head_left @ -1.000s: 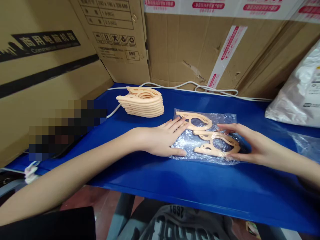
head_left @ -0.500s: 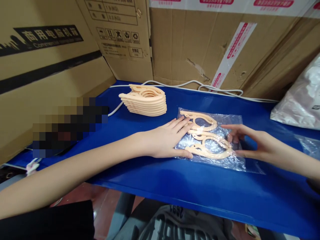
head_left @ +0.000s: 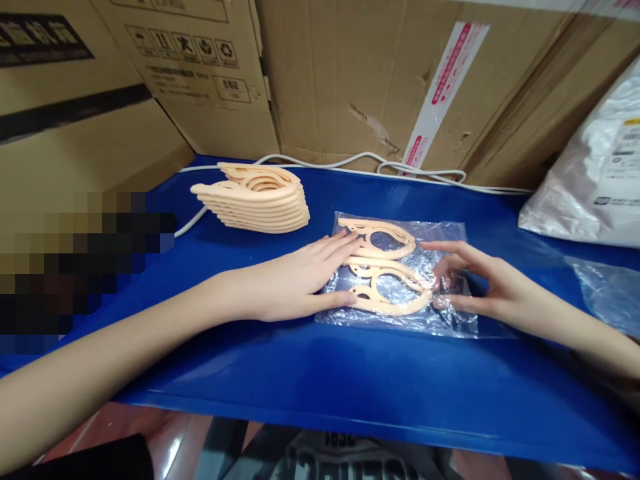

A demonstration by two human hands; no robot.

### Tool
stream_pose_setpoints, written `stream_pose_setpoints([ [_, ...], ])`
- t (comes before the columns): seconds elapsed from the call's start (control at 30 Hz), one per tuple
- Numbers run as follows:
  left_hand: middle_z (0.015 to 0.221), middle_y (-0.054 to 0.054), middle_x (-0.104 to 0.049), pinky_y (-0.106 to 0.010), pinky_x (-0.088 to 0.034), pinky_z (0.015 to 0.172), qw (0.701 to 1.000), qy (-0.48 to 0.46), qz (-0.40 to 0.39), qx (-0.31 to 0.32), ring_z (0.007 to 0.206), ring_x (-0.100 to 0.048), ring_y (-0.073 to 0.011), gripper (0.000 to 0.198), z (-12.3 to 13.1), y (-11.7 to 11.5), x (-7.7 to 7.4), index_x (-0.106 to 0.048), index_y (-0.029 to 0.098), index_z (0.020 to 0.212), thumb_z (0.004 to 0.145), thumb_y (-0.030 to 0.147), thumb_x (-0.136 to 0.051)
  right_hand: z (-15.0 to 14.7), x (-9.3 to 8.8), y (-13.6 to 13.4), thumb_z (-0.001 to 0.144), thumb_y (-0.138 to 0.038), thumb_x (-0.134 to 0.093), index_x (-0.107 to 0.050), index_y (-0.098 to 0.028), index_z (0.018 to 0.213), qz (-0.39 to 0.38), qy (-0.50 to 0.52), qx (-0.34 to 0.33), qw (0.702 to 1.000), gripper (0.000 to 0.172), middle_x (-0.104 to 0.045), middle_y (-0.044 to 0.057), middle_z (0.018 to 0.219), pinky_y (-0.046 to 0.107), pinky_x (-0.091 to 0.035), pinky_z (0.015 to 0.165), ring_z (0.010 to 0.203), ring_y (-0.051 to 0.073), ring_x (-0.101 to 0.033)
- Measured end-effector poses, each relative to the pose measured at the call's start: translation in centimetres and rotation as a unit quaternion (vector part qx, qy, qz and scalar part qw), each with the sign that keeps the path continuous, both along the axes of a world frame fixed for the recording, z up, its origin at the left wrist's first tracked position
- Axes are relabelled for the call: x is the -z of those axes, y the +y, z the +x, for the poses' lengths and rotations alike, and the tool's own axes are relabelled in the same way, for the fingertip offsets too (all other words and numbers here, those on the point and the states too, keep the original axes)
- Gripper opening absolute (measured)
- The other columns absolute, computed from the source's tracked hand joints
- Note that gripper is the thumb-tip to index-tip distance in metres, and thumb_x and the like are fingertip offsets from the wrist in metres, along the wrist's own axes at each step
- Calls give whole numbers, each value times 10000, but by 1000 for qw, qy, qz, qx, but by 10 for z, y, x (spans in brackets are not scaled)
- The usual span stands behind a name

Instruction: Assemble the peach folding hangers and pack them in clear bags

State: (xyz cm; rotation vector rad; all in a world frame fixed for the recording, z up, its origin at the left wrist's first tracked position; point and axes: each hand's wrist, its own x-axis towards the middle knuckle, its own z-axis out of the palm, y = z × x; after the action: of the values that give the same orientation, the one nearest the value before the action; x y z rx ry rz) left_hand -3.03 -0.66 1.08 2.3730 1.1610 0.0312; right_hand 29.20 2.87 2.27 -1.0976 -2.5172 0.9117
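A clear plastic bag lies flat on the blue tabletop with cream plastic folding hangers inside, one above the other. My left hand rests flat on the bag's left side, fingers spread over the hangers' narrow ends. At the right side, my right hand touches the bag by the rounded hanger ends, its thumb and fingers apart. Some of its fingertips are hard to make out against the shiny plastic. Behind my left hand stands a neat stack of matching cream hangers.
A white cable runs along the back of the blue table. Cardboard boxes wall off the back and left. At the right are a white plastic package and another clear bag. A blurred-out patch covers the left.
The view has shifted, so the table things sit further left in the picture. My right hand's thumb and fingers have moved slightly inward over the hangers' rounded ends. My left hand stays on the bag.
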Motion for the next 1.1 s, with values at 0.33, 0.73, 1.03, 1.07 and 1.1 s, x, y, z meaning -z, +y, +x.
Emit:
stream_pose_setpoints([
  [0.33,1696,-93,-44,-440,-160,1274,1000,-14,-27,-4,1563,-92,-306,1007,-4,3,-5,-94,198,1625,885,764,-477,3,-3,-10,860,-452,-719,-482,-298,1441,-45,21,0,999,646,-726,42,997,351,-563,785,924,221,-705],
  [0.73,1695,-88,26,-528,-141,1265,998,20,-41,-35,1562,-11,-336,1006,-6,1,-5,-73,214,1627,884,762,-473,4,0,-14,859,-418,-723,-462,-301,1476,-43,26,-17,999,680,-709,67,1152,368,-568,849,1045,237,-679],
  [1.03,1702,-3,-116,-487,-106,1282,976,-64,206,-37,1569,-61,-295,711,-7,0,-27,-239,299,1580,975,620,-430,2,1,-10,958,-421,-573,-534,-270,1395,51,31,27,998,464,-717,49,978,359,-555,795,873,200,-687],
  [1.07,1696,-5,-144,-494,-66,1283,963,-54,257,-67,1568,-46,-302,685,-11,2,-32,-271,293,1564,979,615,-422,2,1,-9,968,-414,-555,-537,-270,1385,70,26,35,997,442,-716,43,952,358,-552,787,852,198,-687],
  [1.1,1693,-17,-157,-491,-39,1283,951,-35,291,-100,1566,-37,-310,683,-17,6,-37,-298,273,1548,974,619,-430,3,1,-8,972,-412,-542,-541,-267,1373,84,20,42,995,427,-715,39,934,357,-549,781,839,198,-689],
])
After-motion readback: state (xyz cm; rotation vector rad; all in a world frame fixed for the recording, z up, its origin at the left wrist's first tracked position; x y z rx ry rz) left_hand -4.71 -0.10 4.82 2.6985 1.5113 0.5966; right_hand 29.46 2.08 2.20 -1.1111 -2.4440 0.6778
